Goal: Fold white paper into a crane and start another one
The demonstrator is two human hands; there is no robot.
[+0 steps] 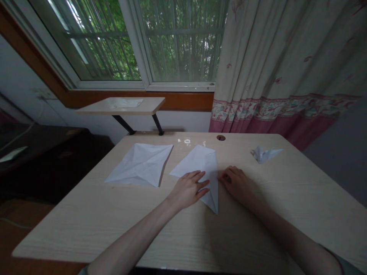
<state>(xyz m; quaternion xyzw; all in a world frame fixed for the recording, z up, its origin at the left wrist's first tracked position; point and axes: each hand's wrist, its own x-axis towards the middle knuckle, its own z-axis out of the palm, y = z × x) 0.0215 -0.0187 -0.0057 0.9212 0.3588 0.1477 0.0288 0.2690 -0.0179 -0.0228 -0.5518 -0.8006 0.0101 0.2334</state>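
A partly folded sheet of white paper [210,162] lies in the middle of the desk, its lower corner pointing towards me. My left hand [189,189] rests flat on it with the fingers spread, covering part of its lower left. At the paper's right edge, my right hand [233,181] has its fingers curled in, thumb and forefinger pinched at that edge. To the left lies a second white sheet [140,164], opened out and marked with creases. A small folded paper figure [265,154], which looks like a crane, sits at the far right.
A small raised shelf [155,105] on black supports stands at the desk's back left, with a pale sheet [124,103] on it. A round cable hole [220,138] is near the back edge of the wooden desk [86,217]. A window and a curtain [258,76] are behind.
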